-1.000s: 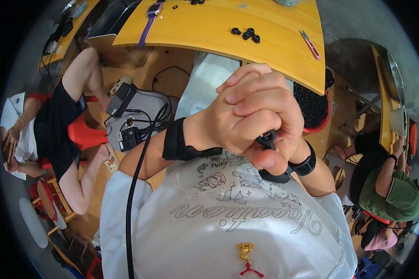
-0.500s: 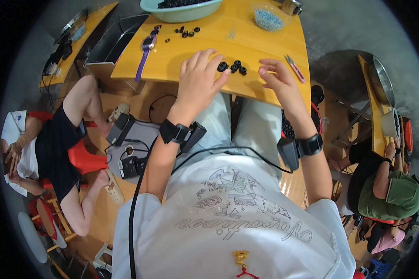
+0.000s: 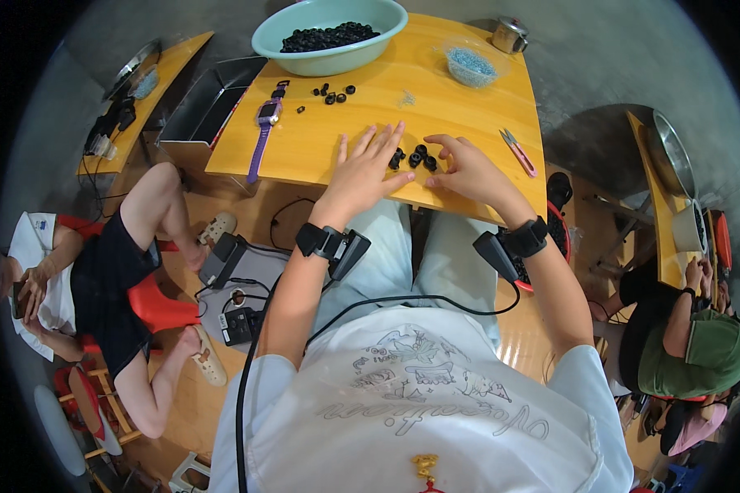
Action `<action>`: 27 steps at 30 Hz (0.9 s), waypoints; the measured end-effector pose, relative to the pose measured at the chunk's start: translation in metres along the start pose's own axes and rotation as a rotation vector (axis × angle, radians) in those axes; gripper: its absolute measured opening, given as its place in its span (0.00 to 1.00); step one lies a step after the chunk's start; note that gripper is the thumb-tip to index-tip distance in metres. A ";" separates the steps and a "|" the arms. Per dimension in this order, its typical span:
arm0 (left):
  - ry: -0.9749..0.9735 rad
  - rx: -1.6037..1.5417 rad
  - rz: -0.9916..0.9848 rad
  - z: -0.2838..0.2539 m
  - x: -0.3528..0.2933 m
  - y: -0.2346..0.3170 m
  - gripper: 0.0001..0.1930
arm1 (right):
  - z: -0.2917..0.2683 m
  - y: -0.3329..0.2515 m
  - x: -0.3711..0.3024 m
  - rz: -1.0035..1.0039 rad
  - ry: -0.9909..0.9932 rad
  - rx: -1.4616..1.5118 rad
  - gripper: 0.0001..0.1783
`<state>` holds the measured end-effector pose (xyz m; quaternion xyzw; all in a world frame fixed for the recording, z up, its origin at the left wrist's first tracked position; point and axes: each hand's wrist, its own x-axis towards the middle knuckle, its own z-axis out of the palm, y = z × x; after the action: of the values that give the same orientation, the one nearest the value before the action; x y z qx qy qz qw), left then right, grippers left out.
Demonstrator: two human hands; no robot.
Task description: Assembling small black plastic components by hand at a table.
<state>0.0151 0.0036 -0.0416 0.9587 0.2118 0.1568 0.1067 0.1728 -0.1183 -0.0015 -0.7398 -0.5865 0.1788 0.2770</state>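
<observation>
Several small black round parts (image 3: 422, 156) lie in a cluster near the table's front edge, between my hands. My left hand (image 3: 362, 172) rests just left of them, its fingers spread and stretched forward. One or more black parts (image 3: 396, 158) show in the gap between its thumb and index finger. On the other side, my right hand (image 3: 471, 171) curves around the cluster, thumb and index finger apart. Its fingertips are close to the parts; whether they touch is unclear. Neither hand visibly grips anything.
A mint-green basin (image 3: 333, 56) of black parts stands at the back left, a clear bowl (image 3: 471, 67) of pale blue bits at the back right, a metal cup (image 3: 510, 36) behind it. Pink-handled snips (image 3: 518, 153), a purple watch (image 3: 265, 123) and more black parts (image 3: 335, 97) lie around.
My right hand has moved left to the cluster. My left hand's fingers have straightened and spread, and the part beside its fingertips sits lower by the cluster. The view has tilted up slightly.
</observation>
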 end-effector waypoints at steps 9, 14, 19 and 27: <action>0.441 -0.349 -0.178 -0.025 0.002 -0.011 0.21 | -0.025 0.003 0.043 0.067 0.065 -0.016 0.21; 0.441 -0.085 -0.337 -0.037 0.027 -0.061 0.18 | -0.012 0.027 0.089 -0.166 0.084 -0.110 0.21; 0.296 -0.043 -0.323 -0.037 0.058 -0.086 0.16 | 0.010 0.025 0.113 -0.281 0.049 -0.249 0.15; 0.286 -0.266 -0.373 -0.024 0.069 -0.093 0.11 | 0.018 0.036 0.119 -0.344 0.117 -0.132 0.06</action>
<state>0.0312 0.1198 -0.0265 0.8487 0.3753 0.2949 0.2277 0.2195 -0.0058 -0.0306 -0.6543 -0.6977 0.0464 0.2880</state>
